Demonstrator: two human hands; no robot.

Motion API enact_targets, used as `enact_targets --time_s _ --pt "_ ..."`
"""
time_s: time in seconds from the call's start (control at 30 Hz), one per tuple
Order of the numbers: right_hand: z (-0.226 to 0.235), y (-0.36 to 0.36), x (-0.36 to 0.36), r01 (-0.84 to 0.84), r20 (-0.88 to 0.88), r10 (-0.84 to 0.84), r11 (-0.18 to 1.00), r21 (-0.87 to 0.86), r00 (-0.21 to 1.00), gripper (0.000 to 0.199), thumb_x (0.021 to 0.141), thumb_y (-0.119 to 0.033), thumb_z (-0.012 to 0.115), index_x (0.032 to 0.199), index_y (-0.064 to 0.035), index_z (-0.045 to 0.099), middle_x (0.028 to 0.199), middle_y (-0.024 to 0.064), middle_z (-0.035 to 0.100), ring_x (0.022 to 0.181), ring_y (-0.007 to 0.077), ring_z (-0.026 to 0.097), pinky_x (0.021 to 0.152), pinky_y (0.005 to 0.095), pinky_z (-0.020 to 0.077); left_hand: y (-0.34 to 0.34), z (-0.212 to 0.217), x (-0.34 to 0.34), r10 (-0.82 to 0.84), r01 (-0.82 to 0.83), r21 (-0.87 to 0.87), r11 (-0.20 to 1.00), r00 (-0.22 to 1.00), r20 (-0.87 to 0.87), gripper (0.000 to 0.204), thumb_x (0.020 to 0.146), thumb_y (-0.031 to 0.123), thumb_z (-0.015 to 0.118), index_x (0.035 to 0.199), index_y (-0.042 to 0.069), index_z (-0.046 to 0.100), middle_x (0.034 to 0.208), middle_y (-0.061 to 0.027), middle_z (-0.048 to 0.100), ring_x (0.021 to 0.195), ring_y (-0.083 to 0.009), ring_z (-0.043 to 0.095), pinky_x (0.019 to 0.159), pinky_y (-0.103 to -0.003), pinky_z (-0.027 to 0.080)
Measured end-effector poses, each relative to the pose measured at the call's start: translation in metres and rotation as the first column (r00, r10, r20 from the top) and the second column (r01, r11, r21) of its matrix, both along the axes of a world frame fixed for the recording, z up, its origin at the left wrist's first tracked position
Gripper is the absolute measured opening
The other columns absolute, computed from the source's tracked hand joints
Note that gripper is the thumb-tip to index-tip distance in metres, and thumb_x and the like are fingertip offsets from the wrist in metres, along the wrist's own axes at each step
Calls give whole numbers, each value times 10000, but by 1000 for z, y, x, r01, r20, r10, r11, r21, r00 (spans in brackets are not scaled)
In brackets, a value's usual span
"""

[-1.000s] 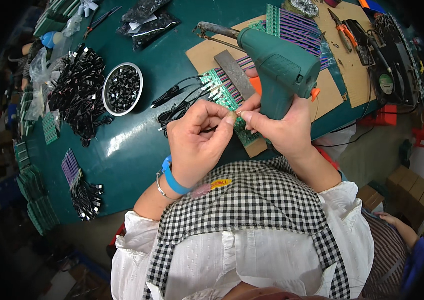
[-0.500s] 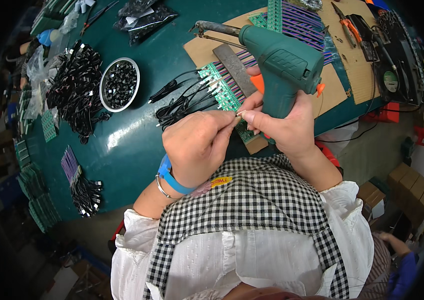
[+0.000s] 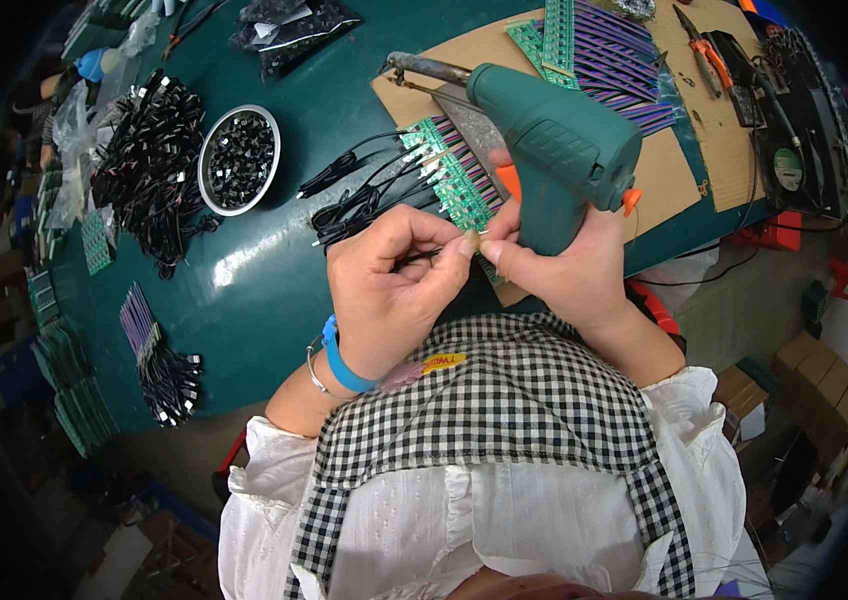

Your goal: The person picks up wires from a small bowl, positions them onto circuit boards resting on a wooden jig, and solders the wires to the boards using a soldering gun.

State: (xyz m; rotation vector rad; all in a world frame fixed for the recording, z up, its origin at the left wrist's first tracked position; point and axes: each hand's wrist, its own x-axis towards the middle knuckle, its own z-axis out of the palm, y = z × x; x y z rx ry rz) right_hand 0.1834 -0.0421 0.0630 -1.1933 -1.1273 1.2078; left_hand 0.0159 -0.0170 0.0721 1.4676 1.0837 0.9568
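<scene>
My right hand (image 3: 579,265) is wrapped round the handle of a green soldering gun (image 3: 554,130) with an orange trigger. Its bent metal tip points to the left, above the cardboard. The right thumb and finger also pinch toward my left hand (image 3: 399,265), which is closed just beside them. Between the fingertips is something thin and pale, too small to name. Right behind the hands lies a row of green circuit boards (image 3: 459,195), with black cables (image 3: 369,212) on the left side and purple-and-black wires on the right. A grey flat bar (image 3: 474,130) rests across these wires, partly behind the gun.
Left of the boards stands a round metal bowl (image 3: 206,185) of small black parts. A heap of black cables (image 3: 149,165) lies beyond it, and a wired bundle (image 3: 159,365) nearer. Orange-handled pliers (image 3: 712,65) lie on cardboard at right. Black plastic bags (image 3: 294,35) are at the back.
My left hand has turned and its fingers have shifted, still pinching near the right fingertips. The soldering gun has moved slightly left and down. The grey bar shows less behind it.
</scene>
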Motion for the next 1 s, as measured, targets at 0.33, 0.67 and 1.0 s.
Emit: enact_targets --time_s 0.33,0.67,1.0 --pt "-5 -25 23 150 -182 -159 987 -65 970 566 699 87 632 1228 94 428 960 197 597 632 156 604 541 240 479 24 -21 -1 1 61 148 987 923 -386 90 740 59 684 719 3 617 577 -86 607 487 -127 589 478 -238 455" --pt "-12 -62 71 123 -206 -131 991 -51 970 620 724 -79 681 1213 157 381 1186 264 502 500 171 559 404 239 454 48 -41 6 25 116 200 973 806 -591 82 731 80 662 720 1 642 559 -59 595 479 -77 541 484 -224 422" --pt "-21 -71 82 -102 -227 90 994 -40 970 505 757 59 626 1215 104 417 1146 236 521 613 148 580 494 243 498 45 -40 11 88 69 242 968 808 -583 83 706 111 665 655 60 624 522 -101 582 472 -258 598 454 -346 459"
